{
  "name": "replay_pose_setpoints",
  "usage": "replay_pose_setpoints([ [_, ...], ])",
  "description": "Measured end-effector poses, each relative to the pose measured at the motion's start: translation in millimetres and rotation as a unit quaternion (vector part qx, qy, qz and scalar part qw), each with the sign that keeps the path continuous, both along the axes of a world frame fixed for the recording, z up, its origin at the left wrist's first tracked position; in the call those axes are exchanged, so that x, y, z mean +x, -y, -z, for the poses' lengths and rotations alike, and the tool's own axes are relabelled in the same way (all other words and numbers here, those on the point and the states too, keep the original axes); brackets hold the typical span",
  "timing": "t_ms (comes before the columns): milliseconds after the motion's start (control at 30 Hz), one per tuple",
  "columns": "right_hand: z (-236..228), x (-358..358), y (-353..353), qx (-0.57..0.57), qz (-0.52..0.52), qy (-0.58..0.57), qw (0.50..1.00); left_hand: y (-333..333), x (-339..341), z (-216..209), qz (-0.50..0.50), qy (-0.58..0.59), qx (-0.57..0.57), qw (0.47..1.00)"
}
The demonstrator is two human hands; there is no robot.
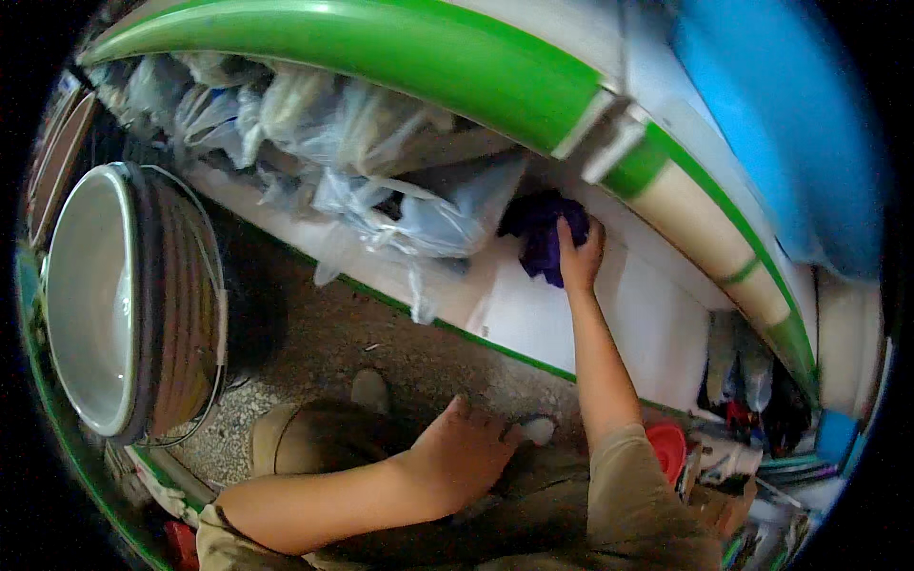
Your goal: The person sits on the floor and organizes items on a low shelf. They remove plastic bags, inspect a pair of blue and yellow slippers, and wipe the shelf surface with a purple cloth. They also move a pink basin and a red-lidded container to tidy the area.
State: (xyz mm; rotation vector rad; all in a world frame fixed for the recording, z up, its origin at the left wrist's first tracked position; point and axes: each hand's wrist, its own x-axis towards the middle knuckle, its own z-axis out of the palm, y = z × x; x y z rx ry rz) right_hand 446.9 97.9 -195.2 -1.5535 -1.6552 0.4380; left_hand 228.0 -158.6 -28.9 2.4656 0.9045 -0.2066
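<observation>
Purple cloth point(539, 255) in curled right hand point(584, 253)

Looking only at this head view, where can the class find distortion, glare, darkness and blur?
In the head view, the green shelf edge bows into an arc and the corners are black; glare shows on the pale basin; deep darkness lies right of its stack; the blue surface at upper right looks blurred; the purple cloth shows little detail.
</observation>
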Motion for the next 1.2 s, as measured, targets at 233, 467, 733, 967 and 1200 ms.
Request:
replay_pose_setpoints([
  [233, 68, -38, -28, 0.123, -0.154, 0.325, 0.925, -7, -1, 2, -0.034, -0.046, 0.008, 0.998],
  [467, 94, 63, -64, -0.113, -0.128, 0.538, 0.825, -11, -1, -1, -0.042, -0.028, 0.022, 0.998],
  [733, 6, 387, 26, -0.378, 0.201, 0.605, 0.671, -8, -17, -35, -0.010, -0.060, 0.021, 0.998],
  [967, -28, 280, 2, -0.267, 0.170, 0.534, 0.784, -4, 6, -32, -0.033, -0.002, 0.034, 0.999],
  [1200, 52, -39, 52, -0.095, -0.157, 0.172, 0.968, 3, 25, -23, -0.013, -0.051, 0.011, 0.999],
])
